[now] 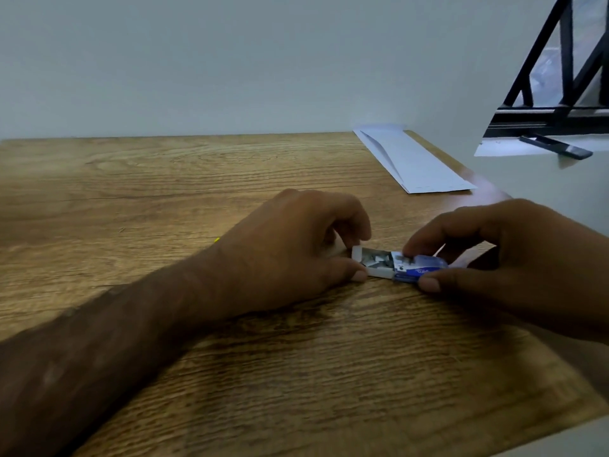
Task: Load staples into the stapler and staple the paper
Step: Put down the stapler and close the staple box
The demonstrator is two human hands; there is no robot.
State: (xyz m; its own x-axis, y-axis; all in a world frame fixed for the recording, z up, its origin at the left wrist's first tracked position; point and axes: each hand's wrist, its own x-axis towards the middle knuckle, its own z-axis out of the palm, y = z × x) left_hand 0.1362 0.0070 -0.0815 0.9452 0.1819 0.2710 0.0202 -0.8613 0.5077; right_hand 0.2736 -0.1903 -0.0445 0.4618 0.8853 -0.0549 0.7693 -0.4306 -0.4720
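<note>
A small staple box lies on the wooden table between my hands. Its white inner tray point(372, 261) is slid out to the left and shows silvery staples point(379, 258) inside. My left hand point(296, 245) pinches the tray's left end with thumb and fingers. My right hand point(507, 258) grips the blue outer sleeve point(420, 269) with thumb in front and a fingertip on top. A tiny yellow edge point(216, 239) peeks out behind my left wrist; what it belongs to is hidden. Folded white paper point(408, 159) lies at the far right of the table.
The wooden table point(164, 192) runs to a pale wall at the back, and its right edge slants close to my right hand. A window with black bars point(566, 77) stands at the upper right, with a dark flat object point(557, 147) on its sill.
</note>
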